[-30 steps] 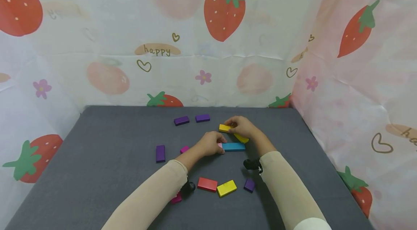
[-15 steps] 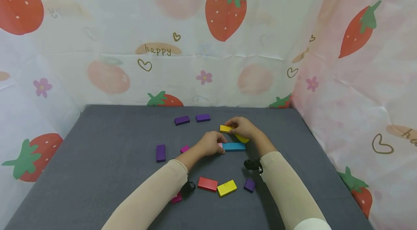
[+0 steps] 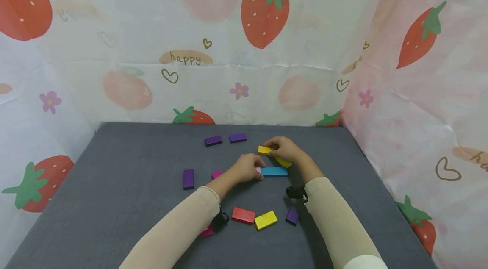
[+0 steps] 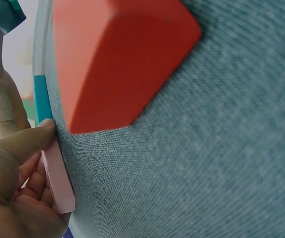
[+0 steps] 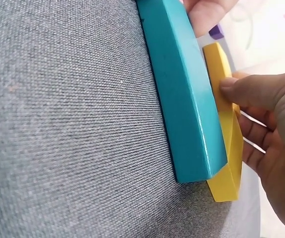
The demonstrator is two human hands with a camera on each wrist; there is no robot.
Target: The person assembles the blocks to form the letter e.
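My left hand (image 3: 244, 168) pinches a pink block (image 4: 59, 181) lying lengthwise on the grey cloth, thumb on its near side and the other fingers behind. Its end meets a blue block (image 3: 275, 172), and the thumb tip lies right at that joint. Farther back, my right hand (image 3: 285, 149) grips a yellow block (image 5: 214, 67) between thumb and fingers. That block's right end meets a second yellow block (image 5: 228, 182), which slants toward the blue block's right end. In the head view, my left hand covers most of the pink block.
Two purple blocks (image 3: 213, 140) lie at the back and another purple block (image 3: 188, 179) at the left. In front are a red block (image 3: 242, 215), a yellow block (image 3: 265, 220) and a small purple block (image 3: 292, 217). Magenta pieces (image 3: 216, 174) show beside the left forearm.
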